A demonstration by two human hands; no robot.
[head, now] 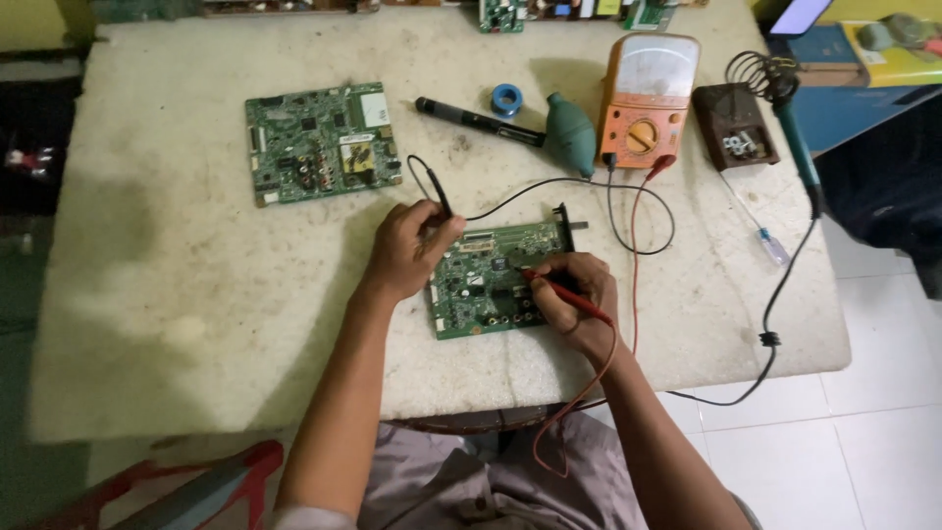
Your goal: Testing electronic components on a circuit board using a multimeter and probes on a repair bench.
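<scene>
Two circuit boards (322, 143), two probes: left hand (407, 250) gripping black probe (439, 193), right hand (574, 299) red probe (569, 298).

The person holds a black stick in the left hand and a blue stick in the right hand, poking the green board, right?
Not quite. The head view shows the right hand holding a red probe, not a blue one. The left hand does hold the black probe, both at the green circuit board.

Matt green circuit board (496, 280), stained rough tabletop (177, 255)
</scene>
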